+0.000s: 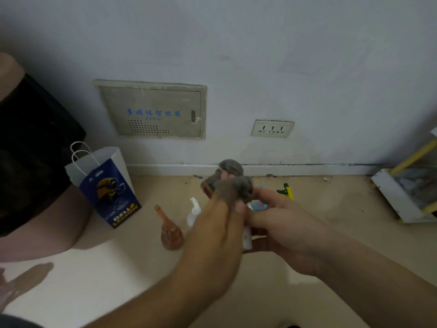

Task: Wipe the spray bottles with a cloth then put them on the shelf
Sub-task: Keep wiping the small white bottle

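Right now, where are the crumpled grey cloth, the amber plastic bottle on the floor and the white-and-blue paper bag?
crumpled grey cloth (233, 185): head view, its bunched middle.
amber plastic bottle (172, 236): head view, its round body.
white-and-blue paper bag (108, 192): head view, its printed front.

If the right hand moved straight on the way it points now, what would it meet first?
Probably the left hand, gripping the grey cloth just ahead of the right hand and its white bottle; depth is unclear.

floor: paper bag, amber bottle, clear pump bottle, green-yellow sprayer perhaps tipped, white shelf.
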Motion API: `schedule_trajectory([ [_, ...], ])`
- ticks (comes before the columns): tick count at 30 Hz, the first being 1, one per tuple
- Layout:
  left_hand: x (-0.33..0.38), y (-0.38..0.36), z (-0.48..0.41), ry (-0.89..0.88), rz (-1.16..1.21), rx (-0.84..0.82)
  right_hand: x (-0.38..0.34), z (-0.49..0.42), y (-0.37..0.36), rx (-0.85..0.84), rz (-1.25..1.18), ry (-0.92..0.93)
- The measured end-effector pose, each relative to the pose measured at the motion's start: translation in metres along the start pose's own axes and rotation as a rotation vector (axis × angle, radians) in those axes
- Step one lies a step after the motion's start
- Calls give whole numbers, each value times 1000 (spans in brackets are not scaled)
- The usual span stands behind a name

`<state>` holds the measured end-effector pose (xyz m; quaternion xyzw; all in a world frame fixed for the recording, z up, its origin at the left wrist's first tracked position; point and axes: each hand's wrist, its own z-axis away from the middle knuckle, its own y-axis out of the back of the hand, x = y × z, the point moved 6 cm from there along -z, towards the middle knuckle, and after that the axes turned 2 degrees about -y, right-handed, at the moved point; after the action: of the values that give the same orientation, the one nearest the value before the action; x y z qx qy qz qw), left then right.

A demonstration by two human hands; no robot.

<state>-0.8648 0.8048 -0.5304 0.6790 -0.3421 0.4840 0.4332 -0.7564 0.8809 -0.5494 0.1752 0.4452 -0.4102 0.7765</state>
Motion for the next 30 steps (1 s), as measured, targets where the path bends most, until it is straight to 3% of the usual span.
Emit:
schedule_trajectory([
  [4, -5, -18, 29, 41, -101, -14, 2, -1, 12, 110, -3, -43],
  [7, -17, -10, 13, 155, 75, -53, 6, -1, 8, 96, -21, -58],
  [11, -15, 6, -2, 307, 213, 19, 4, 2, -5, 25, -37, -46],
  [17, 0, -18, 49, 429, 252, -15, -2, -4, 15, 209, -13, -12],
  [25, -32, 8, 12, 644, 727, 176, -3, 2, -1, -53, 35, 4],
  [30, -35, 6, 10, 650, 701, 66, 0, 6, -4, -56, 35, 43],
])
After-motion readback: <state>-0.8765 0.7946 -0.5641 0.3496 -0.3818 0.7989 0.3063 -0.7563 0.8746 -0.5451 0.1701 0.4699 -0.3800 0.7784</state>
